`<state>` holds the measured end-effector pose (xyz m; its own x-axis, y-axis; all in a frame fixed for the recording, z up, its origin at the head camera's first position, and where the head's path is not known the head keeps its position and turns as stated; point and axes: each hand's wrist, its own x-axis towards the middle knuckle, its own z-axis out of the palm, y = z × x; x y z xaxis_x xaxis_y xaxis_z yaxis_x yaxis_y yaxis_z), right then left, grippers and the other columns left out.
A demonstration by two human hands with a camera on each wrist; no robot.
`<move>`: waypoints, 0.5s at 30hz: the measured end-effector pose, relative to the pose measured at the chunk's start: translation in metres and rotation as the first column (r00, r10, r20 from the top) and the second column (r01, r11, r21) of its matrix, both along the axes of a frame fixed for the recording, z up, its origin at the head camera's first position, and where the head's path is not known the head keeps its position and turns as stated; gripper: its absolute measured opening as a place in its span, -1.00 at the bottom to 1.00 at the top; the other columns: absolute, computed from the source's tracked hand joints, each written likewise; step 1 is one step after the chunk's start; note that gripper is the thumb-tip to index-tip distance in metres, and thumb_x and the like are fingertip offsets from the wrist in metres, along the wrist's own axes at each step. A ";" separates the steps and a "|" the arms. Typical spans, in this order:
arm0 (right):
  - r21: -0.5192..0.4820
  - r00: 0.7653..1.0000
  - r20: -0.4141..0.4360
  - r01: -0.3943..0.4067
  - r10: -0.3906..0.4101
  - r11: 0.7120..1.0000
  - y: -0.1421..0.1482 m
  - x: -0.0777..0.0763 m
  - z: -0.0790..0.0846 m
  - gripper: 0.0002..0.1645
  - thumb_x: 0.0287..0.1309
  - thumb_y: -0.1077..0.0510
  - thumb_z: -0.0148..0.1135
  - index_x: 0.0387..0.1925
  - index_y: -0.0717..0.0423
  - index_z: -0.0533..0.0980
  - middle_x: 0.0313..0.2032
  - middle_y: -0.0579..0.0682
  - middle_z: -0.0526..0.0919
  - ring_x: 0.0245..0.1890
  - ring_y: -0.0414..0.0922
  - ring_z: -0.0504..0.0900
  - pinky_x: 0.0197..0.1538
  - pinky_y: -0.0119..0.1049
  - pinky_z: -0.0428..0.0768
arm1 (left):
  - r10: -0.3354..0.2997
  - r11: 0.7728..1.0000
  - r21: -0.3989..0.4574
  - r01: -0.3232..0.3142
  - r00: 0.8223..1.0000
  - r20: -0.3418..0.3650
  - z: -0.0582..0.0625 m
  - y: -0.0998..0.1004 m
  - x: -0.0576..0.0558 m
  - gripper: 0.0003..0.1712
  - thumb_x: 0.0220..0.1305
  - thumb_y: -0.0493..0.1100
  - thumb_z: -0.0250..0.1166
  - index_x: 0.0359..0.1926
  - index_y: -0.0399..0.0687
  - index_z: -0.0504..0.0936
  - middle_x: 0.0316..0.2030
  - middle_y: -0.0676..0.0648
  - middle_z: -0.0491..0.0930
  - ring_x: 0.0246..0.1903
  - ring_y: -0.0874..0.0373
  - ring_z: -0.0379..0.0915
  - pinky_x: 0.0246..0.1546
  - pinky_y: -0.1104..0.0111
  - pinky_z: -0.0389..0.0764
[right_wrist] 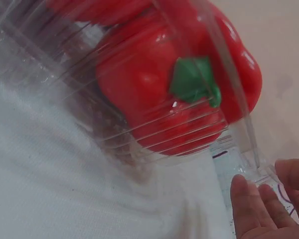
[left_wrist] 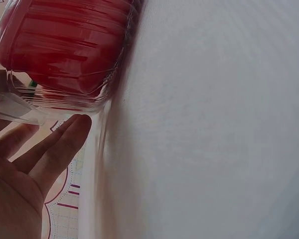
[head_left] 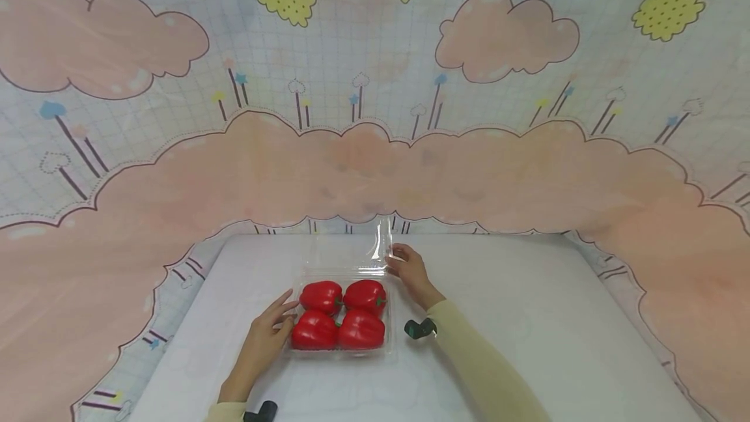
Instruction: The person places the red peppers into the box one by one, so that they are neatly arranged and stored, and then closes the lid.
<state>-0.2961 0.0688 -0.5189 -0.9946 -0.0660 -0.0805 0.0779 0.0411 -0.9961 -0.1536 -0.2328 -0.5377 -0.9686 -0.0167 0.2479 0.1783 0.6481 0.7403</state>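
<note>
A clear plastic clamshell container (head_left: 391, 324) lies on the table with several red bell peppers (head_left: 362, 329) in two rows. Its hinged clear lid (head_left: 346, 254) is raised at the far side. My left hand (head_left: 266, 337) is at the container's left side, its fingers extended; in the left wrist view its fingertips (left_wrist: 82, 122) are right at the ribbed wall. My right hand (head_left: 413, 273) pinches the lid's right edge between thumb and fingers. Through the wall in the right wrist view, one bell pepper (right_wrist: 164, 79) shows its green stem (right_wrist: 192, 79).
The container rests on a white table (head_left: 515, 318). Behind it hangs a cloth (head_left: 375, 168) printed with clouds, which also runs down both sides of the table. Dark wrist devices (head_left: 420, 328) sit by each sleeve.
</note>
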 end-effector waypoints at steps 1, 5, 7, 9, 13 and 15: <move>-0.009 1.000 -0.005 -0.001 0.001 1.000 0.000 0.000 0.000 -0.51 0.28 0.20 0.21 0.22 0.19 0.42 0.23 0.24 0.51 0.12 0.10 0.62 0.10 -0.19 0.70 | 0.000 1.000 -0.003 0.000 1.000 0.000 0.000 0.000 0.000 -0.53 0.30 -0.35 0.19 0.23 -0.09 0.55 0.36 -0.15 0.41 0.01 -0.12 0.66 -0.12 0.21 0.74; -0.045 1.000 -0.018 -0.019 0.018 0.999 0.001 0.004 0.009 -0.54 0.28 0.22 0.21 0.19 0.19 0.42 0.22 0.23 0.52 0.16 0.07 0.59 0.09 -0.21 0.70 | 0.004 1.000 -0.006 -0.004 1.000 0.000 0.001 0.000 0.001 -0.54 0.30 -0.35 0.19 0.22 -0.09 0.56 0.36 -0.16 0.40 0.01 -0.13 0.66 -0.13 0.21 0.74; -0.071 1.000 -0.015 -0.026 0.025 0.997 0.001 0.005 0.011 -0.52 0.28 0.24 0.21 0.21 0.21 0.41 0.24 0.26 0.49 0.18 0.10 0.57 0.10 -0.19 0.69 | 0.004 1.000 -0.005 -0.004 1.000 -0.002 0.001 0.000 0.001 -0.54 0.30 -0.34 0.20 0.23 -0.09 0.56 0.36 -0.16 0.40 0.01 -0.13 0.66 -0.13 0.21 0.75; -0.091 1.000 -0.012 -0.026 0.025 0.995 0.000 0.005 0.012 -0.51 0.28 0.25 0.20 0.22 0.23 0.39 0.27 0.27 0.47 0.20 0.11 0.56 0.10 -0.18 0.69 | 0.004 1.000 -0.007 -0.004 1.000 -0.004 0.001 0.000 0.002 -0.53 0.30 -0.34 0.20 0.23 -0.09 0.55 0.36 -0.17 0.41 0.01 -0.13 0.66 -0.14 0.21 0.75; -0.121 1.000 -0.013 -0.015 0.013 0.992 0.000 0.004 0.007 -0.53 0.29 0.26 0.19 0.20 0.22 0.40 0.28 0.27 0.46 0.19 0.08 0.56 0.08 -0.20 0.70 | 0.004 1.000 -0.005 -0.004 1.000 -0.007 0.001 0.000 0.002 -0.53 0.30 -0.34 0.20 0.24 -0.09 0.55 0.35 -0.18 0.42 0.00 -0.13 0.66 -0.14 0.20 0.75; -0.132 1.000 -0.013 -0.012 0.011 0.991 0.001 0.005 0.008 -0.56 0.28 0.28 0.18 0.18 0.24 0.41 0.28 0.28 0.46 0.19 0.08 0.57 0.08 -0.20 0.70 | 0.005 1.000 -0.004 -0.005 1.000 -0.006 0.002 0.001 0.002 -0.51 0.30 -0.34 0.20 0.26 -0.08 0.53 0.33 -0.18 0.45 0.00 -0.13 0.66 -0.13 0.20 0.75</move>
